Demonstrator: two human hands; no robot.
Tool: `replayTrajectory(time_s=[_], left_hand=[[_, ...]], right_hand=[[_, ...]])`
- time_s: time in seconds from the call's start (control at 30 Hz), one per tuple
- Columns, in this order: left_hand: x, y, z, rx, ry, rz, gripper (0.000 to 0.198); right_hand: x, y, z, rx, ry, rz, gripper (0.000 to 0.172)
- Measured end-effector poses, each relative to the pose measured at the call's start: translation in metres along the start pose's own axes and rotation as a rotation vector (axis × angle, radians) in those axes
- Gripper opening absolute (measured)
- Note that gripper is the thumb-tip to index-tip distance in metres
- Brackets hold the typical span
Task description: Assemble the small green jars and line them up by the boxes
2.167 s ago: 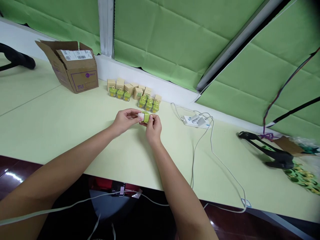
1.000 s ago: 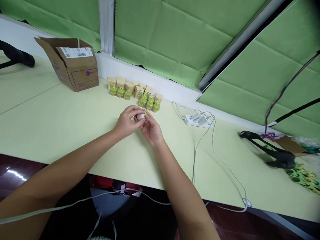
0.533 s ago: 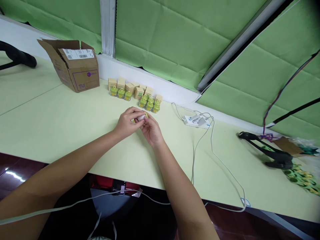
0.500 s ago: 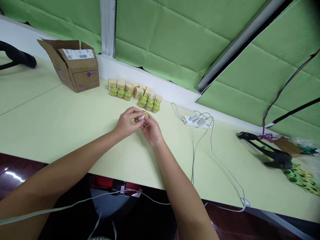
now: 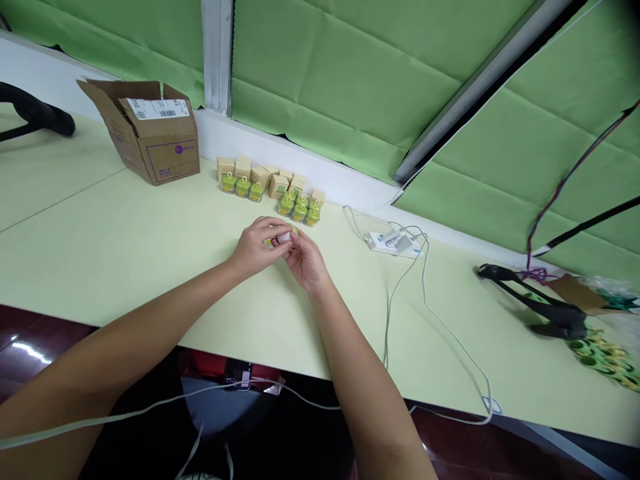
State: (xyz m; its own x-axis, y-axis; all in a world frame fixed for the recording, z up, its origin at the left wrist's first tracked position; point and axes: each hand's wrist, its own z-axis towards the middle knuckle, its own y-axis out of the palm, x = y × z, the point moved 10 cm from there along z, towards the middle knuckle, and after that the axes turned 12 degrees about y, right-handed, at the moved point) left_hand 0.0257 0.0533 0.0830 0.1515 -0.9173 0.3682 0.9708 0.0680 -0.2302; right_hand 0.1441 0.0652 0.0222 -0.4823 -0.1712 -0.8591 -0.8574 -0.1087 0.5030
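Note:
My left hand (image 5: 256, 247) and my right hand (image 5: 306, 261) meet above the table, fingers closed around a small white piece (image 5: 284, 237). A bit of yellow-green shows at its far end by my right fingertips, and another yellow spot shows under my left fingers. Most of the piece is hidden, so its kind cannot be made out. Just beyond my hands stand several small clear containers with green lids and loops (image 5: 299, 212). Another group of these green-lidded containers (image 5: 243, 187) sits farther left.
Small tan cardboard boxes (image 5: 260, 176) line the wall. An open carton (image 5: 170, 157) stands at the back left. To the right lie a power strip (image 5: 393, 243) with trailing white cables, a black stand (image 5: 535, 303) and green-yellow pieces (image 5: 603, 357). A phone (image 5: 238, 375) is below the table edge.
Both hands stay together around the white piece. Only slight finger shifts show, with a little less of the yellow-green bit visible.

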Motion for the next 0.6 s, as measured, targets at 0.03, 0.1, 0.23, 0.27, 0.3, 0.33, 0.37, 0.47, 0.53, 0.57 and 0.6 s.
replayTrajectory(time_s=[0.03, 0.1, 0.23, 0.27, 0.3, 0.33, 0.37, 0.47, 0.53, 0.57, 0.6], left_hand=[[0.0001, -0.0003, 0.0000, 0.003, -0.005, -0.003, 0.024], [-0.0006, -0.0005, 0.0000, 0.006, -0.024, -0.015, 0.024], [-0.0018, -0.0001, 0.0001, 0.009, -0.045, -0.035, 0.024], [-0.0016, -0.0001, 0.0002, 0.010, -0.041, -0.034, 0.024], [-0.0013, -0.0002, 0.0002, 0.010, -0.035, -0.034, 0.024], [-0.0010, -0.0003, 0.0003, 0.010, -0.029, -0.036, 0.024], [-0.0010, -0.0001, 0.0002, 0.008, -0.026, -0.039, 0.024], [-0.0022, 0.0007, -0.0005, -0.004, -0.035, -0.048, 0.024], [-0.0034, 0.0011, -0.0010, -0.010, -0.049, -0.045, 0.024], [-0.0037, 0.0013, -0.0012, -0.013, -0.055, -0.043, 0.024], [-0.0039, 0.0013, -0.0013, -0.014, -0.060, -0.038, 0.023]], right_hand=[[0.0000, -0.0001, 0.0002, -0.003, -0.003, 0.000, 0.023], [0.0005, -0.0010, 0.0007, -0.001, -0.006, -0.010, 0.022], [0.0000, -0.0027, 0.0001, 0.012, -0.019, -0.028, 0.023], [-0.0003, -0.0023, -0.0004, 0.010, -0.021, -0.034, 0.024], [-0.0007, -0.0017, -0.0009, 0.008, -0.022, -0.040, 0.025], [-0.0011, -0.0010, -0.0015, 0.007, -0.022, -0.047, 0.025], [-0.0014, -0.0005, -0.0021, 0.008, -0.021, -0.055, 0.025], [-0.0014, -0.0005, -0.0030, 0.028, -0.012, -0.071, 0.025], [-0.0009, -0.0016, -0.0030, 0.048, -0.008, -0.078, 0.024], [-0.0008, -0.0021, -0.0029, 0.057, -0.010, -0.079, 0.024], [-0.0009, -0.0024, -0.0028, 0.064, -0.015, -0.081, 0.024]])
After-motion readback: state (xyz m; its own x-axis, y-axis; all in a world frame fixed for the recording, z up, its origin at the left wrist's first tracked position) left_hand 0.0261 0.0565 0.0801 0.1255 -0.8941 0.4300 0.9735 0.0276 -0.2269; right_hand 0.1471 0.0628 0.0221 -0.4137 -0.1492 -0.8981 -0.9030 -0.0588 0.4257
